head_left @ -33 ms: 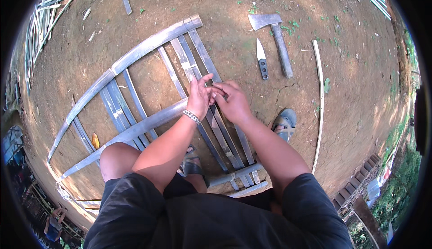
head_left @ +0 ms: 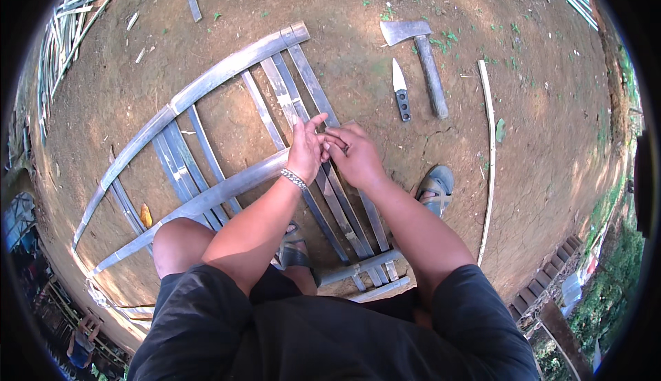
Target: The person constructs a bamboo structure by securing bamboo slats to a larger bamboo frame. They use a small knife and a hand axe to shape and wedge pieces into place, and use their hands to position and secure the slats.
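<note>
Bamboo frame (head_left: 234, 66) lay on dirt ground (head_left: 551, 167) in front of the person, slats (head_left: 279, 92) crossing its poles. 2 hands met above the frame's right part, by the visible end of its middle pole (head_left: 248, 176). Left hand (head_left: 306, 148): palm turned partly up, fingers loosely spread, no tool in it. Right hand (head_left: 352, 150): thumb and index finger curled in at the left fingers, seemingly touching; whether that grip pinched a finger or some tiny thing, cannot tell. Step in hand, as judged: close finger-to-finger fiddling, not work on the slats; neither hand clearly pressed on the bamboo. Next move, if on the frame, would call for the 2 hands to part and 1 to come down onto a slat; if a tool were wanted, a reach off the frame's right side, where the knife (head_left: 401, 94) lay with the axe (head_left: 429, 71) just beside it. Pale stick (head_left: 491, 140) lay farther right of the frame. Sandalled right foot (head_left: 438, 180) stood right of the frame.
</note>
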`<action>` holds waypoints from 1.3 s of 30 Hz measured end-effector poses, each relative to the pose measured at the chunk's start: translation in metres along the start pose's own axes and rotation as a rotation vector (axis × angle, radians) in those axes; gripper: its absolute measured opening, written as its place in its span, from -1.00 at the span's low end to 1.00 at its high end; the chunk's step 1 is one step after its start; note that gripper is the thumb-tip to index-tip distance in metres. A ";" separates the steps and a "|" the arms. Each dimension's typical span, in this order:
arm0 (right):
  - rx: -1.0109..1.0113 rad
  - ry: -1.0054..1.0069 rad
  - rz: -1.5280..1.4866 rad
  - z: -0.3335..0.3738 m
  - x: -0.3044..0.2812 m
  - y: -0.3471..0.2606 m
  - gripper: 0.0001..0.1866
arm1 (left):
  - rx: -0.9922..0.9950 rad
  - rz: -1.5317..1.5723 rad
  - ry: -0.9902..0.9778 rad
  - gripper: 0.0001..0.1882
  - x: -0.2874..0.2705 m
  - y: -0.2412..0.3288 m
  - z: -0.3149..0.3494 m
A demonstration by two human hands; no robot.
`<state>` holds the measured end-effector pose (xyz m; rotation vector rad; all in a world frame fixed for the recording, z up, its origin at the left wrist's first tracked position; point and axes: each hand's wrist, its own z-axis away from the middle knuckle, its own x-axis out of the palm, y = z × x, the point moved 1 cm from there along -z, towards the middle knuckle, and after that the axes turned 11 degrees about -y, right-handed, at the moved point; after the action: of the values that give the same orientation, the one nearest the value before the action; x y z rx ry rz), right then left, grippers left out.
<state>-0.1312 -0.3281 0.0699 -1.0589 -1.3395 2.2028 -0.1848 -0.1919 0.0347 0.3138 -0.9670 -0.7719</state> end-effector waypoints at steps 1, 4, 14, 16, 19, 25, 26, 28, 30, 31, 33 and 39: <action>0.031 -0.026 -0.017 0.001 0.001 0.002 -0.73 | -0.015 0.000 0.001 0.01 0.000 -0.002 0.002; 0.080 -0.101 -0.071 0.004 0.001 0.009 -0.79 | -0.059 -0.019 0.009 0.04 0.002 -0.011 0.007; 0.239 -0.256 -0.398 0.038 -0.009 0.061 -0.89 | -0.262 -0.069 -0.007 -0.35 0.009 -0.039 0.023; 0.311 -0.231 -0.408 0.039 -0.010 0.064 -0.87 | -0.186 -0.170 0.038 -0.64 0.005 -0.046 0.025; 0.336 -0.160 -0.276 0.033 -0.019 0.054 -0.83 | -0.056 -0.471 0.141 -0.77 -0.005 -0.054 0.022; 0.377 -0.014 -0.230 0.018 -0.016 0.045 -0.81 | 0.067 -1.097 0.250 -0.76 0.014 -0.014 0.022; 0.366 0.004 -0.219 0.015 -0.011 0.046 -0.81 | 0.176 -1.252 0.279 -0.73 0.014 -0.011 0.021; 0.358 0.033 -0.199 0.011 -0.006 0.048 -0.82 | 0.157 -1.336 0.259 -0.71 0.010 -0.006 0.021; 0.365 0.051 -0.182 0.008 -0.004 0.045 -0.83 | 0.200 -1.398 0.251 -0.70 0.008 -0.005 0.019; 0.348 0.059 -0.162 0.006 -0.002 0.049 -0.84 | 0.255 -1.418 0.253 -0.69 0.007 -0.007 0.017; 0.314 0.076 -0.122 0.006 0.003 0.055 -0.86 | 0.303 -1.446 0.231 -0.69 0.007 -0.008 0.015; 0.177 0.170 0.111 0.006 0.006 0.042 -0.91 | 0.288 -1.495 0.184 -0.74 0.007 -0.007 0.007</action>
<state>-0.1363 -0.3490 0.0325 -1.2471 -1.0167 2.2050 -0.1919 -0.2011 0.0389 1.4103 -0.5336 -1.8921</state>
